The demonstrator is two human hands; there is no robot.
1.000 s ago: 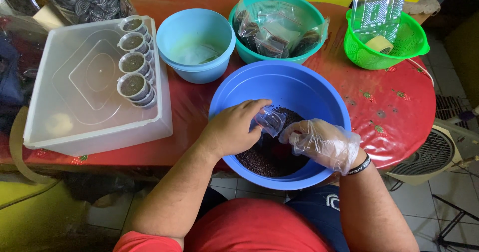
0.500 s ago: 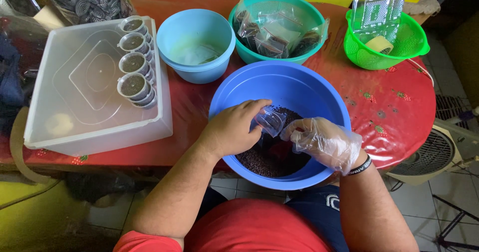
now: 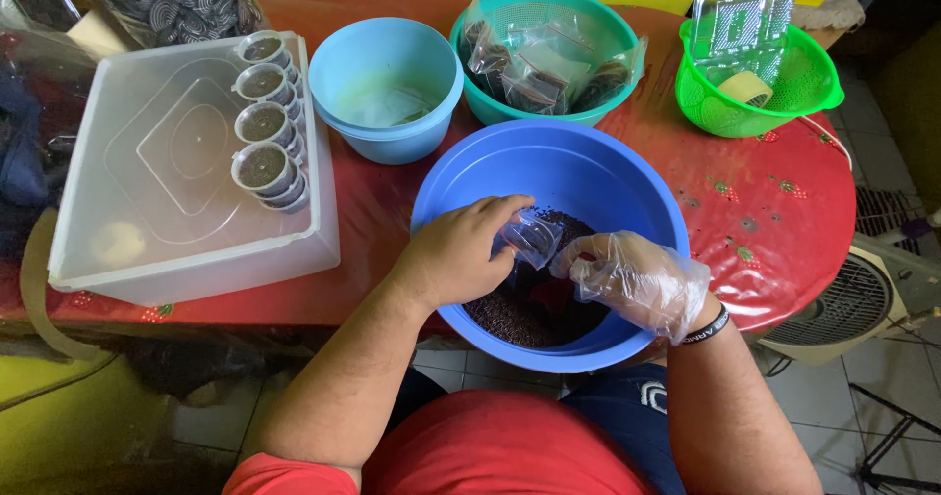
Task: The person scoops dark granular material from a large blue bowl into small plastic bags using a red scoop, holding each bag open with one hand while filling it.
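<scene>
Both hands worked inside the big blue bowl (image 3: 549, 176), over a heap of small dark grains (image 3: 529, 309) at its bottom. The left hand (image 3: 461, 255), bare, pinched a small clear plastic cup (image 3: 530, 236) between thumb and fingers, tilted with its mouth toward the other hand. The right hand (image 3: 635, 279) wore a thin clear plastic glove, with a dark band at the wrist; its fingers were bunched together just beside the cup's mouth, and whether they held any grains could not be told. The bowl sat at the near edge of a round worktop (image 3: 784, 211) covered in red cloth with small printed motifs.

Left of the bowl lay a large translucent plastic box (image 3: 167, 191) with its lid on, and along the lid's right side stood a row of clear cups (image 3: 263, 167) filled with the dark grains, some stacked. Behind the blue bowl stood a smaller light blue bowl (image 3: 387, 88) with something pale and clear inside. Beside it, a teal bowl (image 3: 539, 49) held small clear bags of dark contents. At the far right, a green basket (image 3: 760, 83) held clear plastic trays and a roll of tape. At the back left corner lay a clear bag of dark pieces (image 3: 176, 0). A white fan (image 3: 853, 304) stood on the tiled floor to the right.
</scene>
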